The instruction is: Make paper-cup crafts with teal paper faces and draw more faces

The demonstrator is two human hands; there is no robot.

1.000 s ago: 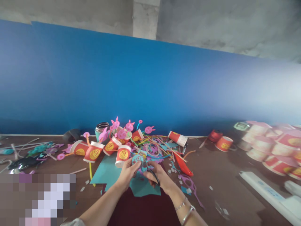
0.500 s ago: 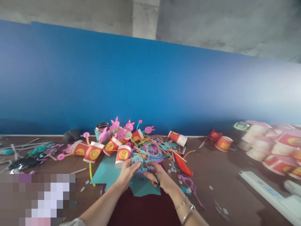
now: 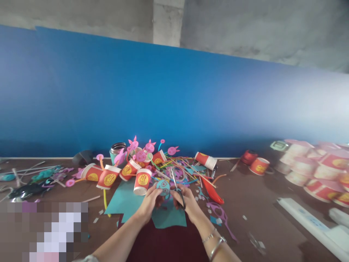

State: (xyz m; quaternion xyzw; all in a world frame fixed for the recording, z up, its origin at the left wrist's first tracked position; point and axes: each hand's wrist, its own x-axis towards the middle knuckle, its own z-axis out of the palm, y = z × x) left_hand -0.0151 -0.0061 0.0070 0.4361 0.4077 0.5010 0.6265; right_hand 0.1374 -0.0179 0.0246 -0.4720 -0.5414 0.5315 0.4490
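My left hand (image 3: 149, 204) is closed on a round blue paper cutout (image 3: 163, 187) with a face drawn on it, pinched at its left edge. In my right hand (image 3: 188, 203) are black-handled scissors (image 3: 182, 201), their blades pointing up and away, just right of the cutout. Below both hands lie pieces of teal paper (image 3: 170, 216). A red-and-white paper cup (image 3: 142, 181) stands right behind my left hand. Beyond the scissors is a heap of coloured pipe cleaners and paper scraps (image 3: 178, 174).
Several cups with pink pig faces (image 3: 140, 155) crowd the back left beside an open flask (image 3: 118, 148). A red balloon (image 3: 212, 192) and a purple paper scrap (image 3: 220, 214) lie to the right. Stacked cups (image 3: 324, 169) and a white power strip (image 3: 302, 218) occupy the far right.
The cutout has turned in my left hand and shifted slightly right. The scissors' blades have come away from its edge and now point more upright.
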